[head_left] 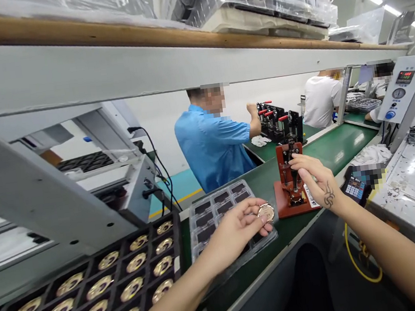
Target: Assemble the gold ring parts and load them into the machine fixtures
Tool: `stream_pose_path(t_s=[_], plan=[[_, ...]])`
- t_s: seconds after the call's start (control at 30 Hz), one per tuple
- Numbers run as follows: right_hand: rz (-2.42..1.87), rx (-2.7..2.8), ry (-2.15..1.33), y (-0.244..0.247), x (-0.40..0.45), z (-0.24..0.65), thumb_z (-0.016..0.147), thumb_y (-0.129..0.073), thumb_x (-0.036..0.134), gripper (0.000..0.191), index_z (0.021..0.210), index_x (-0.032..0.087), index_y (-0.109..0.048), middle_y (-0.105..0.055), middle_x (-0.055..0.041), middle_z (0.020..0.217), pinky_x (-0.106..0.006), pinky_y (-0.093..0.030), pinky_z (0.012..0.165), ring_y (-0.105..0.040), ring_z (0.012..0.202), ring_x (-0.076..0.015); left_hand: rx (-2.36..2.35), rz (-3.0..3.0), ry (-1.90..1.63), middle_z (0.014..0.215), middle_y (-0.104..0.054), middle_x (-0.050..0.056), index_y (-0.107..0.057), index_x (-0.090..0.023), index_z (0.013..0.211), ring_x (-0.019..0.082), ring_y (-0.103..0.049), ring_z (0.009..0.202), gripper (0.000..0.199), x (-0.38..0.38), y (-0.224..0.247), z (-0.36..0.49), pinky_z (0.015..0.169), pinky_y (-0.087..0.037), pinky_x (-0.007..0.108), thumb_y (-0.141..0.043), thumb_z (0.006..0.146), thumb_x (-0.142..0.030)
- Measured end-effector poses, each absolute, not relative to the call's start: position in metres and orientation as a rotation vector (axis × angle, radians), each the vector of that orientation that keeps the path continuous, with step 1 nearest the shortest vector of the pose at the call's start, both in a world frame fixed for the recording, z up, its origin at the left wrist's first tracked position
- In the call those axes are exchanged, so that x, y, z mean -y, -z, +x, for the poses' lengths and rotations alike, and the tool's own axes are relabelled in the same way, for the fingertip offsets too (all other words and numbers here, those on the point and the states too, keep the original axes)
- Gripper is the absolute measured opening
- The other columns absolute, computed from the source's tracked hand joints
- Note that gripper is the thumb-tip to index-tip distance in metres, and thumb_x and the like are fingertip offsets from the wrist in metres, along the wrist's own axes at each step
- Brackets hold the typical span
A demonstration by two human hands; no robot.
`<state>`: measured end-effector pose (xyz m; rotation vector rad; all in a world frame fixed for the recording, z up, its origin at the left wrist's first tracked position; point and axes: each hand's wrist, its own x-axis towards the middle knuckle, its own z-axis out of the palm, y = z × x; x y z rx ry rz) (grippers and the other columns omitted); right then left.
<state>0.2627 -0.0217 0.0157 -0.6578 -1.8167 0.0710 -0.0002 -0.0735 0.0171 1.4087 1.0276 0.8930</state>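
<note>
Between the thumb and fingers of my left hand (244, 226) is a round gold disc (266, 213), held above the right edge of a clear plastic tray (195, 227) with dark compartments. My right hand (314, 177) is at the upper part of a red press fixture (285, 199), its fingertips by the black lever mechanism. Whether those fingers grip the lever is hard to make out. The fixture stands upright on the green work surface (334, 152). At the lower left, a black divided tray (177, 230) holds several gold rings (109, 259).
A person in blue (210, 145) works at black clamps with red handles (277, 121) beyond the belt. A control box (402, 91), handheld device (355, 187) and white cloth (372, 155) are at right. A shelf beam (144, 67) crosses above.
</note>
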Motion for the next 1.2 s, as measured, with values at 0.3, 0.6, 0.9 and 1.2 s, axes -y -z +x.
stream_pose_path(t_s=[0.3,0.6,0.9,1.2], plan=[[-0.944,1.675,-0.327,0.013,0.094,0.26,0.107,-0.056,0.027,0.021,0.119,0.024,-0.072,-0.072,-0.0109,0.118,-0.044,-0.053,0.1,-0.068,0.113,-0.0273,-0.883,1.461,-0.836,0.09,-0.072,0.003,-0.061,-0.016,0.12,0.018,-0.073,0.08,0.037,0.099,-0.016,0.034,0.076,-0.06,0.033,-0.076,0.091,-0.033],[-0.993,1.452,-1.23,0.018,0.127,0.258,0.1,-0.068,0.05,0.031,0.104,0.02,-0.075,-0.073,-0.0029,0.085,-0.028,-0.052,0.07,-0.064,0.075,-0.0168,-0.787,1.438,-0.806,0.089,-0.071,0.002,-0.062,-0.016,0.124,0.017,-0.074,0.08,0.038,0.107,-0.018,0.054,0.076,-0.062,0.032,-0.077,0.092,-0.031],[-0.913,1.379,-1.323,0.02,0.133,0.264,0.098,-0.071,0.052,0.034,0.101,0.019,-0.076,-0.071,-0.0024,0.079,-0.026,-0.049,0.063,-0.061,0.069,-0.0143,-0.774,1.239,-0.812,0.085,-0.073,0.003,-0.064,-0.014,0.103,0.018,-0.076,0.076,0.041,0.112,-0.022,0.053,0.071,-0.061,0.03,-0.086,0.086,-0.043],[-0.851,1.331,-1.429,0.02,0.145,0.257,0.095,-0.075,0.052,0.034,0.098,0.018,-0.077,-0.072,-0.0033,0.081,-0.027,-0.047,0.061,-0.06,0.067,-0.0145,-0.798,1.094,-0.818,0.084,-0.075,0.006,-0.065,-0.012,0.1,0.019,-0.076,0.073,0.039,0.132,-0.022,0.047,0.067,-0.06,0.029,-0.09,0.082,-0.037]])
